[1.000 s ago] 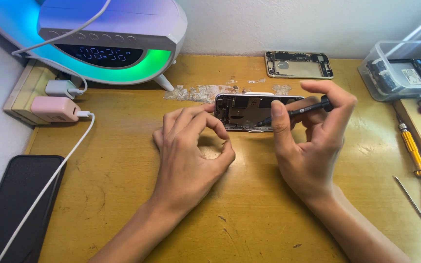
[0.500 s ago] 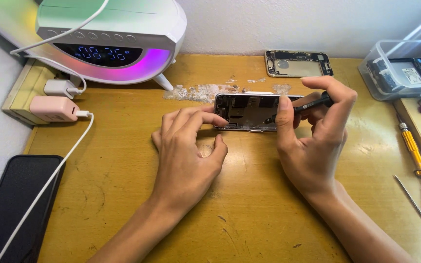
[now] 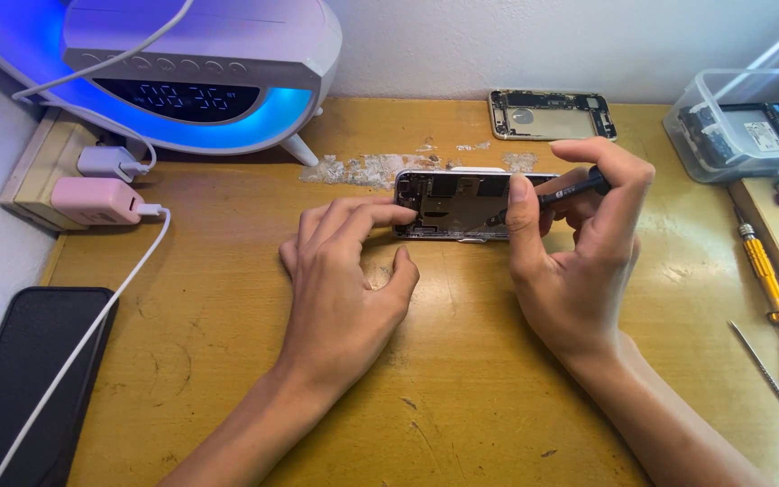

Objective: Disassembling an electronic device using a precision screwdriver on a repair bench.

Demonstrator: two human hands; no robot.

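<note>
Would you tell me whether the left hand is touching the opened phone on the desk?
Touching: the head view shows the left hand with fingertips pressed on the opened phone at its left end.

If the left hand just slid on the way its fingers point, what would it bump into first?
The left hand already has its fingertips on the opened silver phone housing with bare metal insides, so that comes first; beyond it lies flaky residue on the wooden desk.

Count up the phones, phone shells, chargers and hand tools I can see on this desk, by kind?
Opened phone shells: 2, one under both hands, one by the wall
Whole black phones: 1
Plugged-in chargers: 2, pink and white
Hand tools: 3, held black screwdriver, yellow screwdriver, thin metal pick
Total: 8
</note>
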